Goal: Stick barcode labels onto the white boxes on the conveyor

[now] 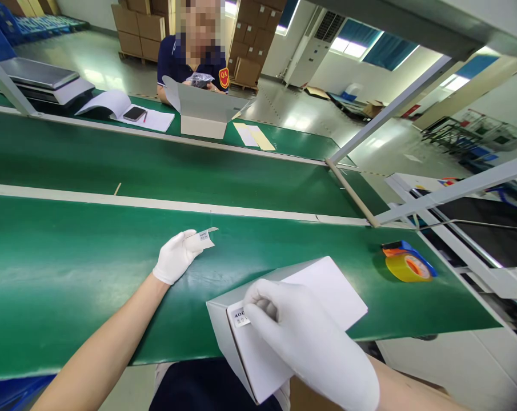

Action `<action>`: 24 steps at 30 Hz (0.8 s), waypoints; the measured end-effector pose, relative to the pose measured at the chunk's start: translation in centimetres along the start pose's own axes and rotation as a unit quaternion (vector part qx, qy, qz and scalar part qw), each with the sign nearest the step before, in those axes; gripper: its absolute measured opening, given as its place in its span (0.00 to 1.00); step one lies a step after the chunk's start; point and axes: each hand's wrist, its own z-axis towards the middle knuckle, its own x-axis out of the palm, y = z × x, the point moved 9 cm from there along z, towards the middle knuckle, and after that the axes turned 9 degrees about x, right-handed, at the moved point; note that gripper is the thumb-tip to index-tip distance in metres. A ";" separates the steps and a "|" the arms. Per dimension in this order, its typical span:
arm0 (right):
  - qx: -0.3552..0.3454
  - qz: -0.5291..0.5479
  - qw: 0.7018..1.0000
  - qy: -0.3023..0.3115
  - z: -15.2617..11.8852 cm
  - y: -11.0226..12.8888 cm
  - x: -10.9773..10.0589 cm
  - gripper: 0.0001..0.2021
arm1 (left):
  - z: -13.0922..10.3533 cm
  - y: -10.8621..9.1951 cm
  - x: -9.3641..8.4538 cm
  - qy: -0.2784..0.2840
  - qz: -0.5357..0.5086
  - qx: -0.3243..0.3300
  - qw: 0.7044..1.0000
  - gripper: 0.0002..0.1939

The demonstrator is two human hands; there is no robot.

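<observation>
A white cardboard box (322, 291) lies tilted at the near edge of the green work surface (69, 274). My right hand (301, 337), in a white glove, rests on the box's near end, its fingers pressing a small printed label (240, 317) at the box's corner. My left hand (179, 255), also gloved, is raised over the green surface to the left of the box and pinches a small white label strip (204, 235) between its fingertips.
A yellow tape roll in an orange and blue dispenser (407, 264) sits right of the box. Across the belt a person in a dark shirt holds a bag over an open grey box (202, 111). Papers, a phone (133, 113) and a scale (39, 77) lie at the far side.
</observation>
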 end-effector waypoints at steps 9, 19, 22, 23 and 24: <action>-0.060 -0.148 0.980 -0.118 -0.6 0.9 0.4 0.08 | 0.3 0.3 -0.4 0.016 0.008 -0.001 1.000 0.12; -0.327 -0.335 0.868 -0.166 -4.6 0.8 2.5 0.39 | 0.3 0.3 -0.7 0.014 0.022 -0.006 1.000 0.12; -0.245 -0.316 0.912 -0.092 -3.0 -2.0 0.4 0.57 | 0.9 0.2 -1.1 0.024 0.021 -0.007 0.999 0.12; -0.231 -0.322 0.915 -0.076 -2.5 -2.9 -0.4 0.59 | 1.1 0.2 -1.3 0.027 0.022 -0.010 0.999 0.12; -0.226 -0.336 0.912 -0.063 -1.9 -3.6 -0.9 0.58 | 1.2 0.2 -1.6 0.031 0.022 -0.013 0.999 0.12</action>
